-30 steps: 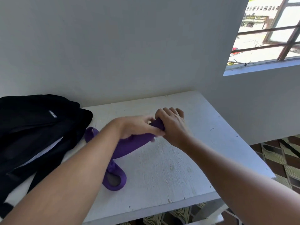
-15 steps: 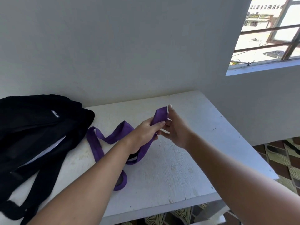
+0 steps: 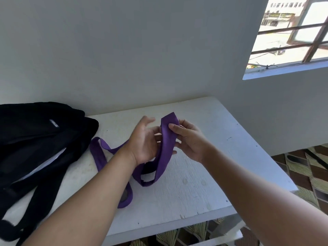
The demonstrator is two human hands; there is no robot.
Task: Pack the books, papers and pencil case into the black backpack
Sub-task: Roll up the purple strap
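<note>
The right hand (image 3: 190,141) pinches the upper end of a purple strap (image 3: 166,139) between thumb and curled fingers — this is the one firm grip in view, and the strap's tip stands just above it. Just to the left of that grip the left hand (image 3: 143,141) is spread, palm turned toward the strap, fingers straight and relaxed; whether they touch the fabric cannot be told, and it clasps nothing. Below the grip the strap hangs down to the white bench (image 3: 204,183), bends in a loop there, and runs on under the left forearm, trailing away to the left across the bench top toward the black backpack (image 3: 40,139). The backpack lies well to the left of the grip, on the bench's left end against the wall — its top is open, with a pale edge of paper (image 3: 44,164) showing inside, and its black shoulder straps reach toward the near edge. A barred window (image 3: 291,32) sits high to the right of the grip.
</note>
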